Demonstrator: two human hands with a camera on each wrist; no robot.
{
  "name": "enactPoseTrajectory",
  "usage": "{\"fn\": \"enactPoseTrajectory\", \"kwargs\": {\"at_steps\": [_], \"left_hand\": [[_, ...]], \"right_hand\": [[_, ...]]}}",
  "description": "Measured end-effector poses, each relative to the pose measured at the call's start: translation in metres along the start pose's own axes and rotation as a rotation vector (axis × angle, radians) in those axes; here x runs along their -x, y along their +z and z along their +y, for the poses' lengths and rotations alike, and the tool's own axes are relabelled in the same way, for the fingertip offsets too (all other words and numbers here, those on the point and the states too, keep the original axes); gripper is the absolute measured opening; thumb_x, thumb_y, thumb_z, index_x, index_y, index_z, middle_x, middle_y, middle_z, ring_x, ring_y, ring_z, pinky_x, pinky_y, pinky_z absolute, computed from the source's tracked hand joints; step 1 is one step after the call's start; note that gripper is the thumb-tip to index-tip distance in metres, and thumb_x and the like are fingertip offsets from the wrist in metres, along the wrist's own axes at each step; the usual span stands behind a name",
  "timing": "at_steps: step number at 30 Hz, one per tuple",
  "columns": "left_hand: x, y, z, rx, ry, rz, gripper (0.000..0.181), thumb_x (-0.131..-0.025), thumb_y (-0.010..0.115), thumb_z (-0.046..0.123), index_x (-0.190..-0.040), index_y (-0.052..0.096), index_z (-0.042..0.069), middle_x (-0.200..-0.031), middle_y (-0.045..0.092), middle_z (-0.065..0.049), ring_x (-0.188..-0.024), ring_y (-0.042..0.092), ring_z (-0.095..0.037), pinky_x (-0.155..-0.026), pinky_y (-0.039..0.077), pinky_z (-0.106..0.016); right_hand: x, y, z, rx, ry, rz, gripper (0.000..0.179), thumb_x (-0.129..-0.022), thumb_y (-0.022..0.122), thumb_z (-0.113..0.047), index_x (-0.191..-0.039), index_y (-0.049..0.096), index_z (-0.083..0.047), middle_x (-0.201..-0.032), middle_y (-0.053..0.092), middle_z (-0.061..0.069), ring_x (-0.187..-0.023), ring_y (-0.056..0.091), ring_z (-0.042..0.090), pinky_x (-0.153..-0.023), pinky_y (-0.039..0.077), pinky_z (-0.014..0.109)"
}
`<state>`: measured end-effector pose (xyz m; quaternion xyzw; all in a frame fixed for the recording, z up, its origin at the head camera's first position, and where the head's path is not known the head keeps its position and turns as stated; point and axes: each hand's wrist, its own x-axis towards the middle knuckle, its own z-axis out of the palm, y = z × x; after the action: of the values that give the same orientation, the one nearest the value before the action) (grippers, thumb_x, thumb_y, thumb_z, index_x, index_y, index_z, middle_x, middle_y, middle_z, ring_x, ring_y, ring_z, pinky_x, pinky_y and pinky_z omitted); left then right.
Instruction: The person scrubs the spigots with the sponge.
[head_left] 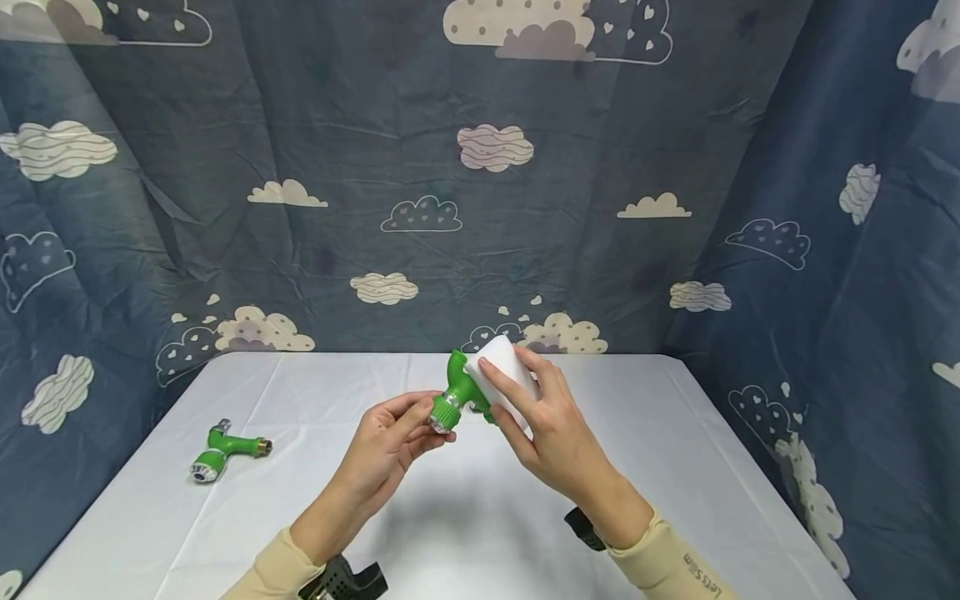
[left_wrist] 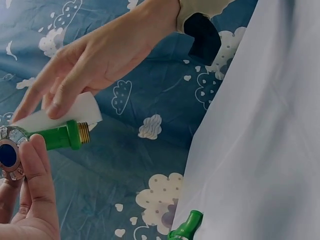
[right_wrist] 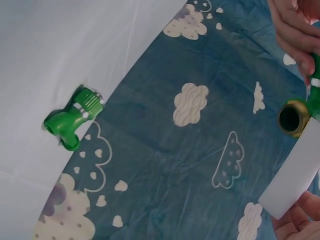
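Where the white-covered bench [head_left: 300, 383] runs off toward the left, a loose tap [head_left: 228, 448] in green plastic lies on its side, well apart from both hands. Its brass-coloured threaded end points right, and its round, silvery end faces the near side.

Next comes the left sleeve [head_left: 273, 571], beige, with a dark wrist mount [head_left: 345, 581] strapped beside its cuff. The left hand [head_left: 386, 446] is raised above the bench, thumb and fingers pinching the ribbed knob of a second green tap. This held tap [head_left: 459, 389] is tilted, in the air between the two hands; the left wrist view shows a blue centre on its round end and a brass thread at the tip of its green pipe.

Just right of it, a white block [head_left: 506, 358] touches the green body. The right hand [head_left: 558, 433] grips the block, fingers spread over it. The hands are near each other but apart, joined only through the tap and block.

Farther right are another dark mount [head_left: 585, 529] and the right sleeve [head_left: 667, 558], which carries dark lettering. Behind everything hangs a blue curtain [head_left: 337, 108] printed with pale clouds.
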<state>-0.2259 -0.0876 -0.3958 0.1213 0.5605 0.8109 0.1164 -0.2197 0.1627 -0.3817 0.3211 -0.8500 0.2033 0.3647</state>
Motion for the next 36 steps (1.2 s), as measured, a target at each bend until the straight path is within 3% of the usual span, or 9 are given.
{"fn": "enactPoseTrajectory", "kwargs": {"at_steps": [18,28,36], "left_hand": [[0.000,-0.002,0.014,0.051,0.131,0.002,0.026,-0.113,0.057,0.021,-0.133,0.062,0.004,-0.113,0.077,0.000,-0.095,0.080,-0.013,-0.094,0.065,-0.027],[-0.005,0.001,0.012,0.099,0.136,0.095,0.020,-0.112,0.059,0.020,-0.125,0.068,0.008,-0.108,0.079,-0.001,-0.092,0.079,-0.012,-0.093,0.065,-0.025],[-0.008,0.004,0.008,0.135,0.129,0.138,0.017,-0.112,0.059,0.019,-0.121,0.070,0.010,-0.105,0.080,-0.002,-0.091,0.080,-0.014,-0.093,0.066,-0.026]], "right_hand": [[0.013,0.000,0.015,-0.026,0.102,-0.042,0.060,-0.100,0.076,-0.016,-0.157,0.057,-0.027,-0.158,0.046,0.026,-0.140,0.052,0.042,-0.101,0.061,0.055],[0.018,-0.004,0.016,-0.036,0.099,0.007,0.061,-0.098,0.075,-0.013,-0.155,0.058,-0.024,-0.153,0.050,0.025,-0.135,0.055,0.038,-0.097,0.062,0.050],[0.015,-0.008,0.004,-0.076,0.070,0.016,0.064,-0.097,0.075,-0.010,-0.156,0.057,-0.023,-0.156,0.049,0.020,-0.135,0.055,0.035,-0.095,0.062,0.047]]}}
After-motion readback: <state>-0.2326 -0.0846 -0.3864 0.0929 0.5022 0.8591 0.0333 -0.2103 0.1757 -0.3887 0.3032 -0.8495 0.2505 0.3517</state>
